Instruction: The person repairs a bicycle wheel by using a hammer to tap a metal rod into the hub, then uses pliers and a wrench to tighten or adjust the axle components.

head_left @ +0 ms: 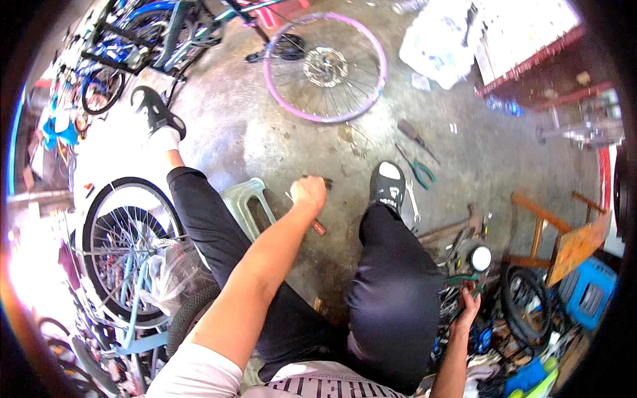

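Two bare hands are at work above a concrete floor [279, 149]. The left hand [309, 192] is out in front between the knees, its fingers curled into a fist around a tool whose dark end [328, 182] shows past the knuckles. A red-brown handle [318, 227] sits just below the fist; whether it belongs to the same tool, I cannot tell. The right hand [468, 306] is down beside the right thigh, its fingers at a green-handled tool [464, 280] among a pile of tools and parts; whether they are clamped on it, I cannot tell.

Writing shows in two places: large dark capitals across the front of the white shirt [318, 371], partly cut off by the lower edge, and small white lettering on the black right shoe [387, 189].

Near that shoe lie a wrench [415, 204], teal-handled pliers [423, 172] and a screwdriver [412, 132]. Farther ahead is a wheel with a pinkish-purple rim and a disc rotor [325, 67]. A pale plastic stool [244, 198] stands by the left leg. At the upper right, a white plastic bag [438, 46] is beside a whitish tabletop [531, 30].
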The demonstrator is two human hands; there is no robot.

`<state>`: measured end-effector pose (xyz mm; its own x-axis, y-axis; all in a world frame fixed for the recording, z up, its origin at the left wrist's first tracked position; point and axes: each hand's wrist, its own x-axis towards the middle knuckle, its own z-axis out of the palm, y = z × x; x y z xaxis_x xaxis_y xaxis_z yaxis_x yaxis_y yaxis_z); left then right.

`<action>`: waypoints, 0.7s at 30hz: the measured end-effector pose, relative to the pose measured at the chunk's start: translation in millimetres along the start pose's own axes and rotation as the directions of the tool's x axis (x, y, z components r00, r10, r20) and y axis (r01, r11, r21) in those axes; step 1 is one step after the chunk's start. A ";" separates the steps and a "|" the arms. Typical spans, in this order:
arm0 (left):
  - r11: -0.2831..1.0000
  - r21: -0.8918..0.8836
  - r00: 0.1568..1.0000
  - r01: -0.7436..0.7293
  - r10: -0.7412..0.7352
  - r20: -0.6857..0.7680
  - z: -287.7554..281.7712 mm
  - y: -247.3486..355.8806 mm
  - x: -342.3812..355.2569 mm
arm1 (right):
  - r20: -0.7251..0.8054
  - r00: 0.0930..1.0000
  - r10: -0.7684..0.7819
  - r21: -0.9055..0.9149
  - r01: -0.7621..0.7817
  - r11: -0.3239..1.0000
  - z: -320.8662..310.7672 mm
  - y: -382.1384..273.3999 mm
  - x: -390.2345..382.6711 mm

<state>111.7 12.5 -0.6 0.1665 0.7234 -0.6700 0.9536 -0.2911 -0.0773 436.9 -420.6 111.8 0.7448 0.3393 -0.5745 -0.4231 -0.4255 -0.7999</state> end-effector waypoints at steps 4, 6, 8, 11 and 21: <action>0.996 -0.085 0.999 0.030 -0.032 -0.021 -0.5 -3.7 -2.7 | 0.337 0.932 -0.132 0.330 0.014 0.944 106.1 -81.4 78.9; 0.992 -0.120 0.999 0.030 -0.033 -0.023 -0.9 -1.1 0.9 | 0.459 0.875 -0.155 0.302 0.010 0.953 165.3 -122.6 110.1; 0.991 -0.133 0.999 0.023 -0.027 -0.028 -3.7 3.1 2.6 | 0.607 0.773 -0.183 0.282 0.006 0.959 222.8 -146.1 150.5; 0.990 -0.141 1.000 -0.017 0.015 -0.015 6.9 2.1 -4.6 | 0.719 0.687 -0.104 0.178 -0.037 0.983 318.2 -173.8 175.1; 0.988 0.035 0.987 -0.151 0.148 0.063 71.3 -24.6 -38.6 | 0.729 0.684 -0.026 0.076 -0.043 0.996 499.9 -117.2 200.6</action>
<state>63.9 -52.9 -25.4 0.2899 0.6315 -0.7191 0.9081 -0.4188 -0.0016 378.0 116.7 3.6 0.1441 0.8550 -0.4982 -0.4928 -0.3746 -0.7854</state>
